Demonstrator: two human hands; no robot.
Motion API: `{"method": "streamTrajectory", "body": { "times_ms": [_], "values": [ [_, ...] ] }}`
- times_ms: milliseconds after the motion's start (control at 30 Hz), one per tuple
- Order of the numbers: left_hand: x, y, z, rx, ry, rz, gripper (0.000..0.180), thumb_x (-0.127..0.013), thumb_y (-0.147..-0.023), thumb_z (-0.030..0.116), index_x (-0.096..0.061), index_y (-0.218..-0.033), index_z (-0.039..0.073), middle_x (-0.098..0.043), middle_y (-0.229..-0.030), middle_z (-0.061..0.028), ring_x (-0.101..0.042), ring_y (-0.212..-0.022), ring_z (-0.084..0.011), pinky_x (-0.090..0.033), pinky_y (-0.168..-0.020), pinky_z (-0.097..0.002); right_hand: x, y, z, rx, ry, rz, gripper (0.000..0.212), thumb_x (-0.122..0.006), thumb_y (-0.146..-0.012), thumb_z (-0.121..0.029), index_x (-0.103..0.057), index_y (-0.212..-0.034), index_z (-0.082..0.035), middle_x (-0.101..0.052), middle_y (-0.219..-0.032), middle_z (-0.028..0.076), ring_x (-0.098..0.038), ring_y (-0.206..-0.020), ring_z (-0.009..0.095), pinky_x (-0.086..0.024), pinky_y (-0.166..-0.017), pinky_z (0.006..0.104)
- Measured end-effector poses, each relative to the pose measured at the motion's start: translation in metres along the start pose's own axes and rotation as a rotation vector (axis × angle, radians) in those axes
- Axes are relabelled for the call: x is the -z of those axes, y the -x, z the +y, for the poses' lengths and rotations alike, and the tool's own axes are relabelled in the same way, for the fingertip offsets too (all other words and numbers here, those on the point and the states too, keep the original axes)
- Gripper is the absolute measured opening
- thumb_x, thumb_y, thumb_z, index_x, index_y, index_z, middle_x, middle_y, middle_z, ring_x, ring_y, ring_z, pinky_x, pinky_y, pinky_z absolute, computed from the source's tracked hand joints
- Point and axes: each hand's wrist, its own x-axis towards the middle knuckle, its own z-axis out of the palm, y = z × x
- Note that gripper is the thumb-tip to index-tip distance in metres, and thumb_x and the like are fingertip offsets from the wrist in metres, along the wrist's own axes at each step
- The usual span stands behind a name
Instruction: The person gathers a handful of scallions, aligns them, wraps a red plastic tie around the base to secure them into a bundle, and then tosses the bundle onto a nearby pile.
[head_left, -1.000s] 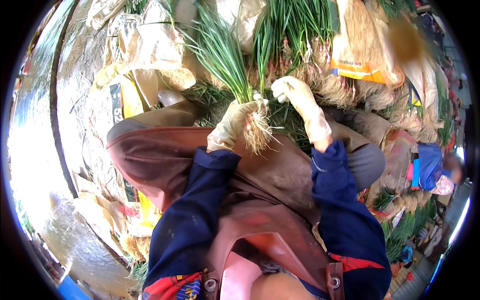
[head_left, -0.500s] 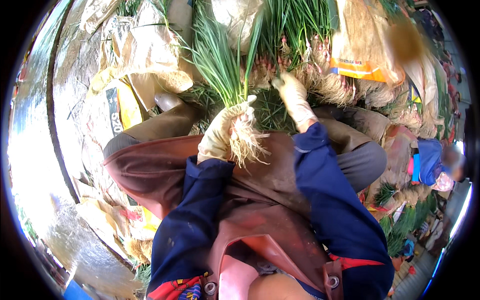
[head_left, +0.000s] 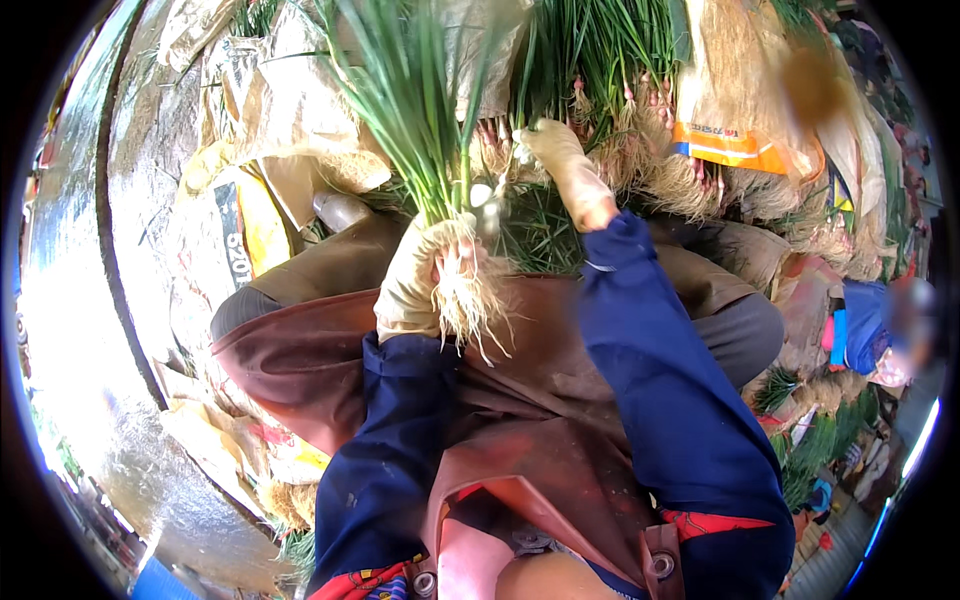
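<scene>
My left hand (head_left: 408, 275), in a pale work glove, is closed round a bunch of green garlic (head_left: 430, 165). Its long leaves point up and away, and its pale stringy roots (head_left: 472, 305) hang over my lap. My right hand (head_left: 562, 165), gloved too, reaches to the near edge of a heap of green garlic (head_left: 590, 60) with pinkish bulbs. Its fingers are drawn together at what looks like a single stalk, with a pale, blurred end hanging below the fingertips.
A brown apron (head_left: 540, 370) covers my crossed legs. Cut green leaves (head_left: 540, 230) litter the ground before me. Pale sacks (head_left: 740, 80) lie beside the heap, and more sacking (head_left: 300, 110) is at the left. Wet grey floor (head_left: 150, 250) runs along the far left.
My left hand has shifted slightly left and nearer to me with the bunch. My right hand has moved left along the bulbs, and a stalk seems to be at its fingertips.
</scene>
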Motion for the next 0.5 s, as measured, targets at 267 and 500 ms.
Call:
{"method": "streamTrajectory", "body": {
  "times_ms": [267, 500],
  "values": [
    [0.014, -0.030, -0.027, 0.118, -0.191, 0.214, 0.018, -0.064, -0.083, 0.011, -0.065, -0.099, 0.001, -0.067, -0.073, -0.0075, -0.058, -0.052, -0.0085, -0.044, -0.044, -0.0183, 0.026, 0.085, -0.018, 0.139, -0.668, -0.474, 0.026, -0.060, -0.087, -0.033, -0.065, -0.092, -0.008, -0.067, -0.075, 0.006, -0.063, -0.066, 0.018, -0.048, -0.061, 0.0322],
    [0.030, -0.030, -0.036, 0.171, -0.029, 0.021, 0.024, -0.063, -0.084, 0.004, -0.059, -0.107, -0.001, -0.065, -0.091, -0.0102, -0.062, -0.073, -0.0156, -0.053, -0.064, -0.0264, -0.014, 0.068, 0.036, 0.139, 0.293, -0.163, 0.040, -0.050, -0.091, -0.042, -0.064, -0.085, -0.005, -0.066, -0.079, 0.017, -0.062, -0.073, 0.037, -0.048, -0.067, 0.0439]
  ]
}}
